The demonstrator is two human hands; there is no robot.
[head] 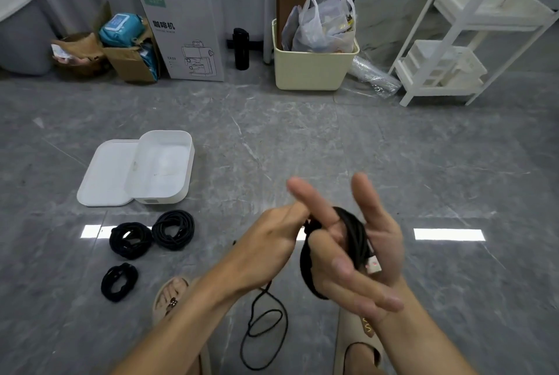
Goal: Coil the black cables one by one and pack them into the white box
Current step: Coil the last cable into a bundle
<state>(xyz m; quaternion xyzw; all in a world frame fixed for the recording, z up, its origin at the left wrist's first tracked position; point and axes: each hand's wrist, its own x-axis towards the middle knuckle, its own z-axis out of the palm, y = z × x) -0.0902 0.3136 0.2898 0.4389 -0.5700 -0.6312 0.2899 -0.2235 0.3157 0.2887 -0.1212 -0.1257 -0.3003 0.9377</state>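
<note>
A black cable [352,229] is looped around my right hand [363,250], whose fingers are spread and mostly straight; a USB plug lies in its palm. My left hand [272,238] pinches the cable just left of the right hand's fingers. The loose tail [266,335] hangs down in loops to the floor between my feet. Three coiled black cables lie on the floor at left: one [173,229], one [130,240], one [119,281]. The white box [165,166] stands open behind them, nothing visible inside, its lid [106,175] flat on its left.
Along the far wall stand a coffee-machine carton [184,23], a cream bin [314,66] stuffed with plastic bags, a black bottle [241,48], a brown cardboard box [130,57] and a white shelf rack [472,35]. My sandalled feet [172,299] rest on the grey tiled floor.
</note>
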